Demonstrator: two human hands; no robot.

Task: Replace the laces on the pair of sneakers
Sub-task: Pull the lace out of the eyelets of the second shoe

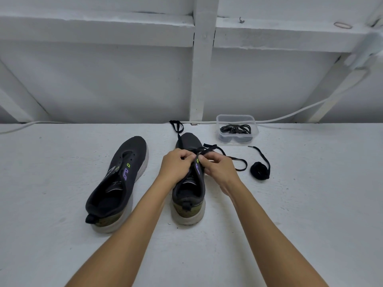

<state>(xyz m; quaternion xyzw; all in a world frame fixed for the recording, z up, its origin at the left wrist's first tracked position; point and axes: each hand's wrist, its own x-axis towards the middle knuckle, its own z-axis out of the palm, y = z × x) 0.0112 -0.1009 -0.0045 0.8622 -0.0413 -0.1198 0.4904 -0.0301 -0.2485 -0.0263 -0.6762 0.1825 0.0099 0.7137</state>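
The right sneaker (pixel 188 187) stands heel-near, toe-far at the middle of the white table (pixel 62 245), and both hands work at its eyelets. The left hand (pixel 176 165) is curled over the left side of the tongue area, fingertips pinching the black lace (pixel 209 149) where it crosses the shoe. The right hand (pixel 217 167) meets it from the right, thumb and forefinger pinched on the same lace. From the hands one end of the lace runs far past the toe and ends in a small loop near the table's far edge; the other end trails right in a long loop on the table.

The left sneaker (pixel 118 183) lies just to the left, angled, with bare eyelets and no lace in it.

To the right, a coiled black lace (pixel 259 170) rests on the table, one end reaching far. Beyond it, near the far edge, a clear plastic container (pixel 237 119) holds more dark laces. A white cable (pixel 290 116) runs along the far edge below a white wall.
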